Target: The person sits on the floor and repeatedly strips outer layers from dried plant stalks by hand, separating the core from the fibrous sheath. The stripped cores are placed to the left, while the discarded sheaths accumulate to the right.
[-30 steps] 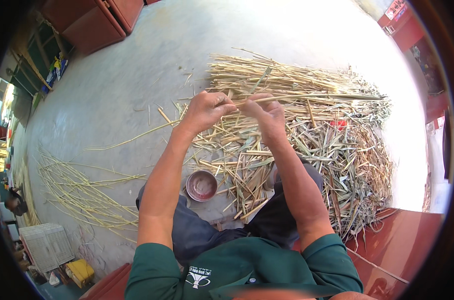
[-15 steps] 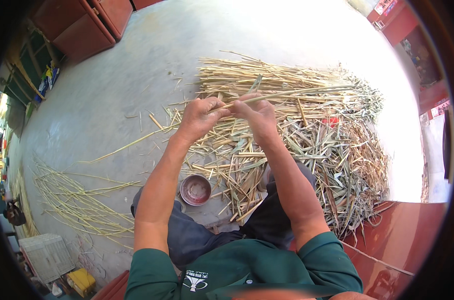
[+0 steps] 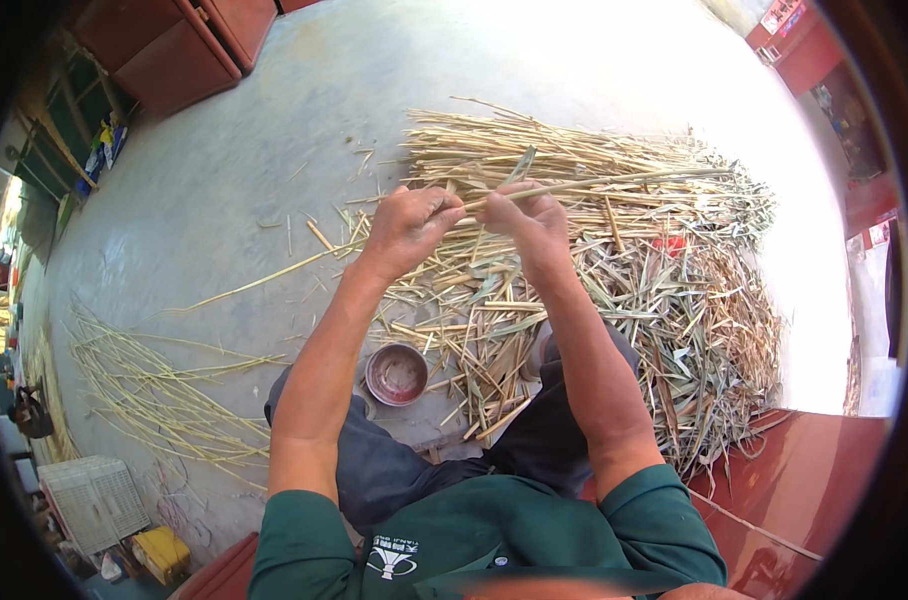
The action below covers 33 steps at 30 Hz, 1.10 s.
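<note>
A long, pale green-yellow plant stalk [image 3: 274,273] runs through both my hands, its thin end trailing to the lower left. My left hand [image 3: 411,228] is closed in a pinch on it. Just to the right, my right hand [image 3: 530,222] also grips the stalk, and its leafy, thicker part stretches right over the pile. Little space separates the two hands. Beyond and below them lies a bundle of straw-coloured stalks [image 3: 544,145], with loose dry leaves and short cut pieces [image 3: 654,320] spread on its near side.
A reddish-brown bowl [image 3: 396,375] stands on the floor by my left leg. Thin green stalks [image 3: 164,400] lie spread at the left. Farther off are a white plastic crate [image 3: 94,500], a yellow container [image 3: 161,553] and a red-brown cabinet [image 3: 179,60]. A red glossy surface [image 3: 804,490] borders the right.
My hands have moved slightly apart along the stalk, the right one shifting rightward. The stalk's trailing end has shifted a little to the right.
</note>
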Tool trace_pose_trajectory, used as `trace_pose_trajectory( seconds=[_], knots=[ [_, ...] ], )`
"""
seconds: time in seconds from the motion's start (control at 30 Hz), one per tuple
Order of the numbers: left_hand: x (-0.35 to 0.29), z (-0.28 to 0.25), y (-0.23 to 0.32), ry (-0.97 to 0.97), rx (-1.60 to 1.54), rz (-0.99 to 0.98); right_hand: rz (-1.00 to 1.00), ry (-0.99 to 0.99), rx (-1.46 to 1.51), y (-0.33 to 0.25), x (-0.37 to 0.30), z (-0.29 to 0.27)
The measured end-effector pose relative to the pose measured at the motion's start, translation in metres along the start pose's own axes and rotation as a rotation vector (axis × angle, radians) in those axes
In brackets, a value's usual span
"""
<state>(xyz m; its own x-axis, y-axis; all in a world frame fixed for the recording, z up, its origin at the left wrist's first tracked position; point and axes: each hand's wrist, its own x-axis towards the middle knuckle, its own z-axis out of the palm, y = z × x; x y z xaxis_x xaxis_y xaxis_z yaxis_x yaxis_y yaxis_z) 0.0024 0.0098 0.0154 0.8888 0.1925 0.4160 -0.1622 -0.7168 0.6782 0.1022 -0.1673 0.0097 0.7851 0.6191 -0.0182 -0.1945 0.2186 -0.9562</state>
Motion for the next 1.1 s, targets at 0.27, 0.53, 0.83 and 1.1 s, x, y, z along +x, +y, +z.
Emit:
trace_pose_trajectory(
  seconds=[0.27,0.53,0.83,1.1],
  knots=[
    [0.001,-0.003,-0.001,-0.024,0.171,0.095,-0.197,0.083,-0.177,0.014,-0.009,0.016],
    [0.002,-0.02,0.002,0.089,0.324,0.271,-0.009,0.153,0.106,-0.001,0.0,0.001],
    [-0.006,-0.044,0.006,0.043,0.344,0.266,0.104,0.218,0.215,-0.007,0.011,-0.03],
    [-0.018,-0.059,-0.011,-0.016,0.423,0.197,0.09,0.267,0.133,-0.021,0.02,-0.061]
  ],
)
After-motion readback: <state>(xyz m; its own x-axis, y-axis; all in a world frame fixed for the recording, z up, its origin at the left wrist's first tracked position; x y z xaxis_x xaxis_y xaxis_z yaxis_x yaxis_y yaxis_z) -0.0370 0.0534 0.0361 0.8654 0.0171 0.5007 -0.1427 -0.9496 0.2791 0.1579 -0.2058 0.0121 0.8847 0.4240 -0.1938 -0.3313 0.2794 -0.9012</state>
